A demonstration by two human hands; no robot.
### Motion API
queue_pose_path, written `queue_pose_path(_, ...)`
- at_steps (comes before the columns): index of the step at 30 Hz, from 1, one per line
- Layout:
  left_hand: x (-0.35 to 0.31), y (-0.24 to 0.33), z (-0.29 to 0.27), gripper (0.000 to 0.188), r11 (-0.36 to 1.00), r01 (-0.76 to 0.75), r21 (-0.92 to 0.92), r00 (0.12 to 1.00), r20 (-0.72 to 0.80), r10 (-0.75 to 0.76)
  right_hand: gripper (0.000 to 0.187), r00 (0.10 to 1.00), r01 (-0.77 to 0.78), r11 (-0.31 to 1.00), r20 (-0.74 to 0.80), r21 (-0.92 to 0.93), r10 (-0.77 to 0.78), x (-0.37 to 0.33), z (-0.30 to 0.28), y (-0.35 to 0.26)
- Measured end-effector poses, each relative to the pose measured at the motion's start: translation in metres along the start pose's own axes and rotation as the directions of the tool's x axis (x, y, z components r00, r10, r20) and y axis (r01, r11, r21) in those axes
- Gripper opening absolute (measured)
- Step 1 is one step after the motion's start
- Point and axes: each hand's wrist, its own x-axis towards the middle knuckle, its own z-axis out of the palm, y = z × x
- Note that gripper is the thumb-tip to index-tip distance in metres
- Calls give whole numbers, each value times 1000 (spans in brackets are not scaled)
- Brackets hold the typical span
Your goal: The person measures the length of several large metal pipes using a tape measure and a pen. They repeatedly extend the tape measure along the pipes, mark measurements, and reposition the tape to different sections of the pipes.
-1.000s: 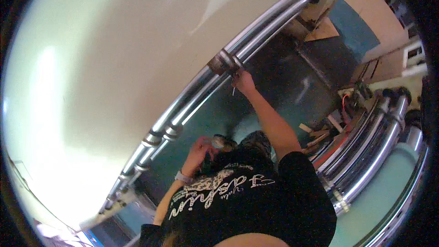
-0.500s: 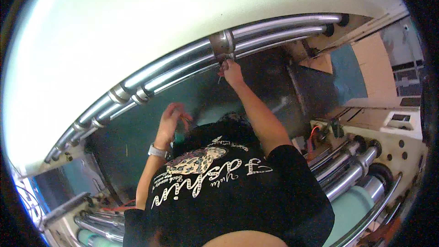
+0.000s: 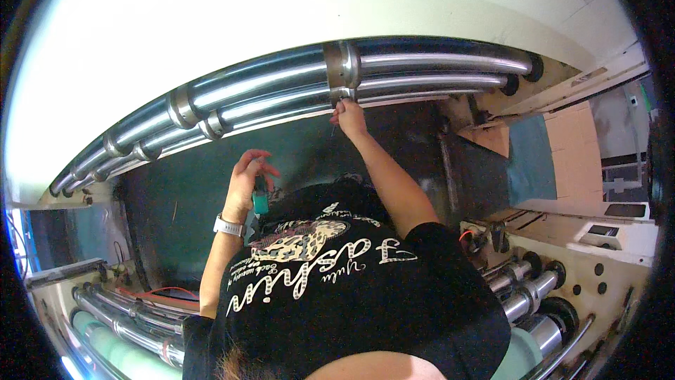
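Note:
My right hand (image 3: 349,118) reaches up to a metal collar (image 3: 344,92) on the lower shiny roller (image 3: 281,104). Its fingers are pinched together at the collar's underside, and the tip of a thin metal rod shows below them. Beside it, a larger collar (image 3: 347,63) rings the upper roller (image 3: 264,85). My left hand (image 3: 246,171) hangs lower and further left, fingers curled around a green-ended object (image 3: 261,202). The rest of that object is hidden by the hand, so its kind does not show. A pale watch (image 3: 228,226) sits on the left wrist.
A large white machine cover (image 3: 211,14) overhangs the rollers. More collars (image 3: 182,107) sit along them to the left. Behind me are other rollers (image 3: 531,295) and a pale green roll (image 3: 133,352). Red tubing (image 3: 165,290) runs at lower left. A dark panel (image 3: 190,183) lies below.
My view has shifted, and the rollers sit slightly lower in it. The right hand stays at the same collar. The left hand has moved slightly left with the green-ended object.

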Motion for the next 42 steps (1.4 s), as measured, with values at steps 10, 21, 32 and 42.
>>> queue_pose_path(10,-2,-2,11,25,999,-17,38,1000,18,17,16,999,25,996,28,83,-28,-7,-4,0)
queue_pose_path(21,-1,6,23,27,993,-110,42,990,97,105,17,996,-41,986,80,164,28,6,-8,8)
queue_pose_path(32,7,5,15,27,997,-40,63,995,99,33,20,998,42,999,40,-17,-41,12,-4,16)
queue_pose_path(42,32,2,15,29,993,-7,120,994,106,-6,16,990,129,935,-14,-329,-142,-9,-4,0)
